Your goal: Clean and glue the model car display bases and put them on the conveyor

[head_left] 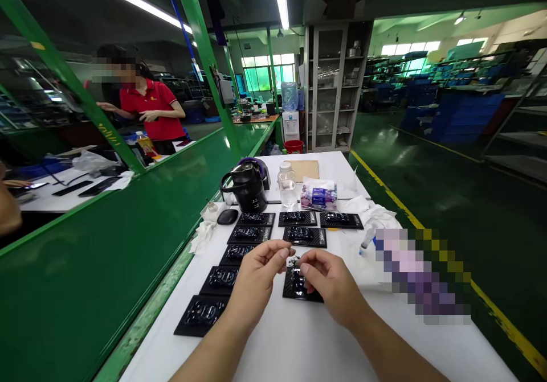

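No text legible with certainty. Black panels (pixel 305 237) on the worktop (pixel 265 325): small white lettering at the right end of several, too small to read. Blue label (pixel 318 196) on the soft pack (pixel 306 200), towards the worktop's far edge: white print, unreadable. Slanting green beam (pixel 79 89), beyond the worktop's left edge: yellow characters, indistinct. Red shirt (pixel 157 100): small yellow emblem, not identifiable.

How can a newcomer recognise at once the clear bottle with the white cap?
On the white table, look beyond the black plates. The see-through bottle stands upright between the black jug and the purple packet; unlike them, it has a white cap.
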A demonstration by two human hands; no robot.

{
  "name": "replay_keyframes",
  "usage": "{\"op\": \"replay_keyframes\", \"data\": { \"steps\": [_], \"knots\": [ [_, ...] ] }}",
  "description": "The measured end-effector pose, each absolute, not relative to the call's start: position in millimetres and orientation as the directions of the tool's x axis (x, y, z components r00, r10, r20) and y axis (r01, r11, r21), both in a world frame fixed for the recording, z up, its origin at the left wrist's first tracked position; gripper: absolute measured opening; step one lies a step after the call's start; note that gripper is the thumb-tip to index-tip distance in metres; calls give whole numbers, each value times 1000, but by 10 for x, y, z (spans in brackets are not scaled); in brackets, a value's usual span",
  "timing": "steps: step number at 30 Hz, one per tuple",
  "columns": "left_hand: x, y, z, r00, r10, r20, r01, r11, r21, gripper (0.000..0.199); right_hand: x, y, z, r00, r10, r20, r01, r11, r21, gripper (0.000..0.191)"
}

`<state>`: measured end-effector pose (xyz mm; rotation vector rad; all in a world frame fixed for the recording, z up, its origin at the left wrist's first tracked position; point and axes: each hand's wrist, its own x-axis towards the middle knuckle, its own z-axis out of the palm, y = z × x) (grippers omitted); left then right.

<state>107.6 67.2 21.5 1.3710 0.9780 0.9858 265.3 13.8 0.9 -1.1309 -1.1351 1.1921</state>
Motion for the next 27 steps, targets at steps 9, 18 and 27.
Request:
{"op": "replay_keyframes", "data": {
  "steps": [9, 18, 27],
  "knots": [
    [1134, 635, 185, 432, 902, 22, -133, 39, 990, 8, 2644, 132, 36, 15, 1000, 17, -306, 20, -952, 23],
    [1140, 603, 194, 430, 887, 170, 81, -225, 971, 10, 2677, 130, 25, 30, 999, 18, -195, 23, -981, 14],
    [1036, 642, 301, 592, 763, 260, 385, -551, 741, 13, 2738, 109, 94, 22, 936, 350, 409, 311, -858, 11]
  ]
}}
